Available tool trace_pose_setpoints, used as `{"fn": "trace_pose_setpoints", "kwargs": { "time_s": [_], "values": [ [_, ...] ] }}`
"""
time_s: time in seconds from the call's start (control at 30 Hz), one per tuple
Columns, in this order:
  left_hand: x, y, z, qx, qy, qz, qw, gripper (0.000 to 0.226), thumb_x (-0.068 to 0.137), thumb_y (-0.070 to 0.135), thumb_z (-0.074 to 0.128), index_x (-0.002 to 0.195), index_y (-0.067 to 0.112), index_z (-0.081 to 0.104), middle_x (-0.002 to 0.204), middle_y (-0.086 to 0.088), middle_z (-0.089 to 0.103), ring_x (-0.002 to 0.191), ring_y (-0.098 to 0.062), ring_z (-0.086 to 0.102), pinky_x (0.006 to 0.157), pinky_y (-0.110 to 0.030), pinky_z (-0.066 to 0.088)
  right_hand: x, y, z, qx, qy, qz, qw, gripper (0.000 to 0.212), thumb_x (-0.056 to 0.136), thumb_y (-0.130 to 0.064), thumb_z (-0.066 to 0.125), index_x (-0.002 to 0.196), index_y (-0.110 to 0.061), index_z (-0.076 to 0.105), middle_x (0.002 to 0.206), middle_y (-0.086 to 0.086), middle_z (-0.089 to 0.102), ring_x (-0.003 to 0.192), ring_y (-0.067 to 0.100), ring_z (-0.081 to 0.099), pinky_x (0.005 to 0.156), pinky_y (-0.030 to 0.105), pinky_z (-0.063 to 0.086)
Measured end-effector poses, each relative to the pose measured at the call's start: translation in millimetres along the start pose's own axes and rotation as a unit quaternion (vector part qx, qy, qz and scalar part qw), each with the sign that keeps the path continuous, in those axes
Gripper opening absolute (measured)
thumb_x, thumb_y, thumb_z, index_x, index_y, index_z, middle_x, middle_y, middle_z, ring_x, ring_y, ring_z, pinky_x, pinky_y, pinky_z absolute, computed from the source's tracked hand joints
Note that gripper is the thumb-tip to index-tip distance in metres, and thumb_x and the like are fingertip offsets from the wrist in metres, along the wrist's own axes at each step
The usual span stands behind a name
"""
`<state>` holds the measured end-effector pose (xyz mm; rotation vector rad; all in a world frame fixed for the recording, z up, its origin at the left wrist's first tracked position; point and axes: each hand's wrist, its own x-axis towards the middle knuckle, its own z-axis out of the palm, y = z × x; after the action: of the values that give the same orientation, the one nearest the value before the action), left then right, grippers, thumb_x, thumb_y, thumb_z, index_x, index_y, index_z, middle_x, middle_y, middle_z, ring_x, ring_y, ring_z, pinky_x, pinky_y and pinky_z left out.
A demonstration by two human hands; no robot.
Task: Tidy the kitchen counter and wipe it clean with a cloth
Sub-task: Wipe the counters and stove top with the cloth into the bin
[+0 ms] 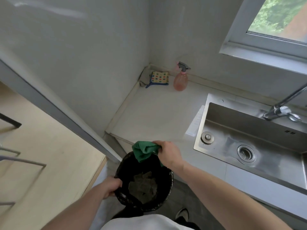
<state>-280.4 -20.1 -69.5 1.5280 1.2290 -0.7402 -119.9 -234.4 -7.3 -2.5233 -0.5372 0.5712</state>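
My right hand (pixel 167 153) grips a crumpled green cloth (pixel 143 151) at the front edge of the pale counter (pixel 157 113). The cloth hangs over the rim of a black bin (pixel 167 188) lined with a black bag, held just below the counter edge. My left hand (pixel 111 186) grips the bin's left rim. Dull scraps lie at the bottom of the bin.
A pink spray bottle (pixel 180 79) and a dotted sponge cloth (pixel 159 78) stand in the counter's back corner. A steel sink (pixel 249 130) with drain and tap (pixel 280 112) lies to the right. A window is above it; a door frame (pixel 58 110) stands at left.
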Motion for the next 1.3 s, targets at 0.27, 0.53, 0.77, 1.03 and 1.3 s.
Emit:
{"fn": "trace_pose_setpoints", "kwargs": {
  "time_s": [0.27,0.53,0.77,1.03,1.3],
  "values": [
    [25.8,10.6,-54.1,0.043,-0.014,0.013,0.999,0.028,0.076,-0.006,0.056,0.102,-0.002,0.068,0.092,-0.02,0.072,0.072,-0.03,0.073,0.061,-0.034,0.062,73.2,-46.9,12.0,-0.013,0.051,-0.026,0.998,0.056,0.086,-0.007,0.048,0.136,-0.026,0.063,0.138,-0.004,0.064,0.124,0.025,0.06,0.103,0.035,0.048],
    [52.3,20.0,-85.6,0.058,-0.036,0.005,0.998,0.035,0.071,-0.004,0.054,0.103,-0.001,0.069,0.1,-0.021,0.074,0.082,-0.033,0.076,0.072,-0.046,0.064,91.3,-39.3,67.0,-0.016,-0.066,-0.002,0.998,0.046,0.093,-0.018,0.066,0.139,-0.024,0.061,0.156,0.001,0.046,0.146,0.029,0.039,0.118,0.037,0.033],
    [50.8,30.6,-72.0,0.077,-0.057,0.008,0.995,0.029,0.075,-0.006,0.055,0.098,0.003,0.069,0.097,-0.02,0.074,0.085,-0.033,0.075,0.072,-0.041,0.064,39.1,-26.0,69.1,-0.031,-0.105,-0.012,0.994,0.054,0.079,0.0,0.049,0.12,-0.027,0.071,0.12,0.002,0.072,0.113,0.027,0.064,0.095,0.033,0.051],
    [34.0,38.8,-32.4,0.12,-0.082,0.017,0.989,0.029,0.077,-0.007,0.053,0.1,0.002,0.068,0.079,-0.014,0.072,0.069,-0.027,0.071,0.059,-0.033,0.061,-24.7,9.6,37.7,0.018,-0.032,-0.004,0.999,0.057,0.078,-0.005,0.045,0.123,-0.031,0.069,0.127,-0.006,0.07,0.118,0.022,0.063,0.099,0.03,0.049],
    [15.2,28.0,19.5,0.115,-0.082,0.002,0.99,0.031,0.078,-0.009,0.051,0.103,-0.001,0.067,0.074,-0.014,0.069,0.061,-0.026,0.068,0.053,-0.028,0.055,-17.1,72.5,-27.7,-0.027,0.058,-0.013,0.998,0.051,0.093,-0.006,0.054,0.135,-0.032,0.064,0.152,-0.011,0.05,0.142,0.017,0.045,0.117,0.032,0.033]
  ]
}}
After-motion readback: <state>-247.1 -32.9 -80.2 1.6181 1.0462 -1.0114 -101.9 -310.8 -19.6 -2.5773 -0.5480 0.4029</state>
